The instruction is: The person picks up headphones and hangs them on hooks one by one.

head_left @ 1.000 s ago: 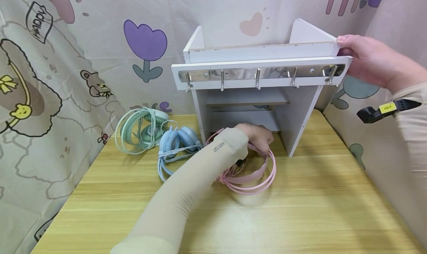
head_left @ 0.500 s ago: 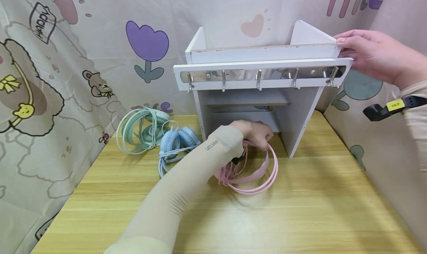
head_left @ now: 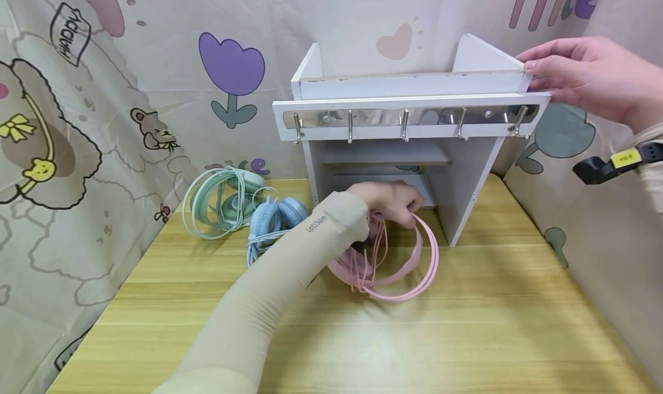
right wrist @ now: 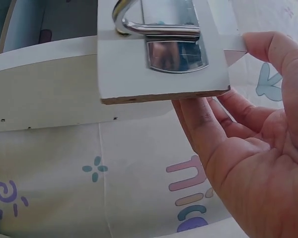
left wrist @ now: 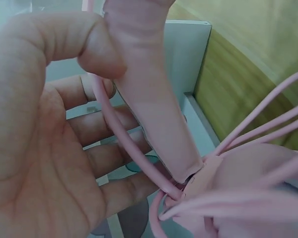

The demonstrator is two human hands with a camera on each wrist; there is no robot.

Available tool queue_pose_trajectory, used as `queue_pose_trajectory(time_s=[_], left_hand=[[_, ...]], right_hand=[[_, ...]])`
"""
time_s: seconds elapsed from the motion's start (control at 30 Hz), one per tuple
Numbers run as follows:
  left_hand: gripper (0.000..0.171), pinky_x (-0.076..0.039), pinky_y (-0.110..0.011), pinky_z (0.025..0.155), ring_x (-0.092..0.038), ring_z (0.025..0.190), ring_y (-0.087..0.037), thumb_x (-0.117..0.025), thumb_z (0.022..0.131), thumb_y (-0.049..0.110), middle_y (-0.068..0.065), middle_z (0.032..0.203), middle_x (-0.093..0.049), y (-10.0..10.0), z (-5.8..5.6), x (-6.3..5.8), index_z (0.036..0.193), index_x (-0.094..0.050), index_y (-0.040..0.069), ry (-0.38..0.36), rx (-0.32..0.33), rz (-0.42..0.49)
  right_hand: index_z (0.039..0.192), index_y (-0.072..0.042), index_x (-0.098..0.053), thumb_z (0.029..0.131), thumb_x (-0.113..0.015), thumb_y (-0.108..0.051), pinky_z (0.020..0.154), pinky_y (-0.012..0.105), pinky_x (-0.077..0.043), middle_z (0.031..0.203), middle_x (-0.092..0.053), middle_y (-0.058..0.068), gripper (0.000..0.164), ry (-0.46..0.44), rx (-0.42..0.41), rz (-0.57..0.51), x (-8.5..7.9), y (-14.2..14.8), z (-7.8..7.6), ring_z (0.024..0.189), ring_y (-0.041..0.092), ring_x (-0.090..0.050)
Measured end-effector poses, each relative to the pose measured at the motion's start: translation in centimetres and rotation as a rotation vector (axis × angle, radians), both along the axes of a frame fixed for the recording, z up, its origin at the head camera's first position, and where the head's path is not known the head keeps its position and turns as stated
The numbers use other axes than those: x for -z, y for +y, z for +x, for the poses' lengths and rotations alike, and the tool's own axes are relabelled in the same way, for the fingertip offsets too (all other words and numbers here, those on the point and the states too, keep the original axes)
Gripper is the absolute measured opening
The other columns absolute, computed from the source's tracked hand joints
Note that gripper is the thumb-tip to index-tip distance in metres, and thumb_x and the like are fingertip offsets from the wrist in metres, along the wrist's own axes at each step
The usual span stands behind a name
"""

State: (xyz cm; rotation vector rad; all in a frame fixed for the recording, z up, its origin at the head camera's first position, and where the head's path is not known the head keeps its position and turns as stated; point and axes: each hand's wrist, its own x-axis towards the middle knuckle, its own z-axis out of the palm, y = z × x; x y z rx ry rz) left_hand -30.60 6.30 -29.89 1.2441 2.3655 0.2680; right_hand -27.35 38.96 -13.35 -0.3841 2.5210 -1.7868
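On the wooden table [head_left: 425, 348], far left, sit green headphones [head_left: 234, 207], cord looped; just beside them, blue headphones [head_left: 266, 218], partly behind the left sleeve [head_left: 269, 299]. Next, left hand [head_left: 391, 201] pinches the band of the pink headphones [left wrist: 151, 99], thumb against fingers, at the front of the white shelf [head_left: 393, 86] (table contact: can't tell). Five-hook metal rail [head_left: 440, 116] runs above; right hand [head_left: 595, 77] grips the shelf's upper right corner.

Pink headphones [head_left: 362, 266], looped with cord [left wrist: 233, 139], are being held by their padded headband [left wrist: 151, 99] before a white rack [head_left: 414, 87]. The rack, bearing five metal hooks [head_left: 406, 125] across its front, is being gripped at its upper right corner.
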Motion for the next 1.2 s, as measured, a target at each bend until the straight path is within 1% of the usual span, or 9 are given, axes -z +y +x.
queue_pose_trajectory(time_s=[0.27, 0.53, 0.7, 0.8, 0.87, 1.0, 1.1, 1.13, 1.2], left_hand=[[0.031, -0.032, -0.021, 0.063, -0.037, 0.066, -0.008, -0.068, 0.091, 0.012, 0.006, 0.071, -0.037, -1.4, 0.0, -1.0, 0.075, -0.042, 0.018, 0.021, 0.025, 0.071], [0.034, -0.033, -0.022, 0.067, -0.037, 0.069, -0.008, -0.071, 0.096, 0.019, 0.005, 0.074, -0.037, -2.3, 0.2, -1.4, 0.078, -0.042, 0.019, 0.063, 0.026, 0.074], [0.033, -0.034, -0.022, 0.068, -0.038, 0.069, -0.009, -0.070, 0.096, 0.020, 0.005, 0.075, -0.038, -2.8, 0.4, -1.6, 0.079, -0.042, 0.020, 0.068, 0.040, 0.080], [0.032, -0.034, -0.023, 0.068, -0.038, 0.069, -0.010, -0.070, 0.096, 0.020, 0.004, 0.075, -0.039, -3.2, 0.6, -1.8, 0.079, -0.043, 0.020, 0.061, 0.040, 0.087], [0.031, -0.034, -0.023, 0.068, -0.038, 0.069, -0.010, -0.069, 0.096, 0.019, 0.004, 0.075, -0.040, -3.4, 0.6, -2.0, 0.079, -0.043, 0.020, 0.061, 0.043, 0.096], [0.031, -0.034, -0.023, 0.068, -0.039, 0.070, -0.010, -0.069, 0.095, 0.019, 0.004, 0.076, -0.041, -3.8, 0.8, -2.2, 0.079, -0.043, 0.020, 0.082, 0.059, 0.114], [0.031, -0.034, -0.023, 0.068, -0.039, 0.070, -0.011, -0.069, 0.095, 0.019, 0.004, 0.076, -0.041, -4.1, 1.0, -2.4, 0.079, -0.043, 0.020, 0.091, 0.062, 0.121], [0.031, -0.034, -0.023, 0.068, -0.039, 0.070, -0.010, -0.069, 0.095, 0.019, 0.004, 0.076, -0.042, -4.2, 1.1, -2.5, 0.079, -0.043, 0.020, 0.093, 0.060, 0.122], [0.030, -0.034, -0.023, 0.068, -0.041, 0.070, -0.010, -0.070, 0.094, 0.019, 0.004, 0.076, -0.042, -4.3, 1.3, -2.7, 0.079, -0.044, 0.019, 0.088, 0.056, 0.127]], right_hand=[[0.118, -0.022, -0.075, 0.108, -0.059, -0.003, 0.076, 0.016, -0.061, 0.106, -0.078, -0.007, 0.026, -0.008, 0.049, 0.015, -1.1, -0.8, 0.4, 0.092, 0.007, -0.074], [0.120, -0.032, -0.065, 0.108, -0.065, -0.018, 0.071, 0.007, -0.056, 0.103, -0.072, -0.022, 0.018, 0.039, 0.109, 0.312, -2.3, -1.9, 0.3, 0.084, 0.000, -0.072], [0.119, -0.035, -0.066, 0.105, -0.072, -0.023, 0.071, 0.007, -0.055, 0.096, -0.076, -0.020, 0.019, 0.029, 0.113, 0.424, -3.0, -2.3, 0.1, 0.082, 0.002, -0.074], [0.124, -0.034, -0.065, 0.102, -0.076, -0.032, 0.071, 0.005, -0.052, 0.091, -0.077, -0.020, 0.024, 0.019, 0.140, 0.520, -3.5, -2.7, 0.2, 0.081, 0.000, -0.074], [0.131, -0.031, -0.065, 0.100, -0.077, -0.038, 0.071, 0.006, -0.049, 0.089, -0.077, -0.021, 0.034, 0.022, 0.159, 0.588, -3.8, -3.0, 0.3, 0.081, -0.001, -0.074], [0.147, -0.014, -0.063, 0.098, -0.077, -0.045, 0.068, 0.009, -0.043, 0.086, -0.074, -0.025, 0.060, 0.045, 0.171, 0.698, -4.3, -3.7, 0.3, 0.081, -0.003, -0.068], [0.151, -0.003, -0.058, 0.098, -0.077, -0.046, 0.069, 0.012, -0.040, 0.084, -0.072, -0.026, 0.071, 0.053, 0.175, 0.739, -4.5, -4.0, 0.3, 0.079, -0.002, -0.066], [0.152, -0.002, -0.057, 0.098, -0.077, -0.047, 0.076, 0.014, -0.042, 0.083, -0.072, -0.026, 0.072, 0.055, 0.178, 0.751, -4.5, -4.1, 0.3, 0.079, -0.002, -0.065], [0.153, 0.000, -0.056, 0.099, -0.076, -0.047, 0.100, 0.026, -0.048, 0.081, -0.072, -0.026, 0.074, 0.052, 0.179, 0.757, -4.5, -4.2, 0.3, 0.079, -0.003, -0.064]])
